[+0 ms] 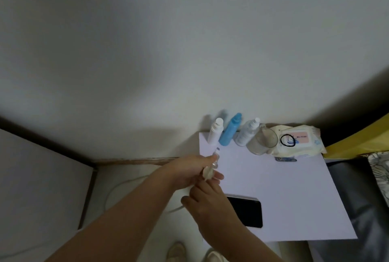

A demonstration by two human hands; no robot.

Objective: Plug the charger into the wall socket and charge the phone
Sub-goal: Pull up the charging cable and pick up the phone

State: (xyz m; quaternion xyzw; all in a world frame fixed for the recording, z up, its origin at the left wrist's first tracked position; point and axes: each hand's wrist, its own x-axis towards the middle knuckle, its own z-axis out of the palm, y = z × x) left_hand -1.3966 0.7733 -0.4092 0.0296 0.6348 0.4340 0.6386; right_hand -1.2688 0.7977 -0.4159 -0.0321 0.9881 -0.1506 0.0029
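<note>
A black phone (248, 211) lies face up on the white table top (294, 194), partly hidden by my right hand. My left hand (189, 171) is closed around a whitish charger (208, 172) just off the table's left edge. Just below it, my right hand (205, 200) has its fingers curled at the charger's lower end, where the white cable (117, 186) seems to start. The cable loops down over the pale floor to the left. No wall socket shows on the plain white wall (189, 51).
Along the table's back edge stand a white bottle (215, 132), a blue bottle (230, 130), a clear spray bottle (246, 133) and a glass (263, 141). A wipes pack (299, 141) with a black hair tie lies at the right. A dark-framed panel (42, 177) stands at the left.
</note>
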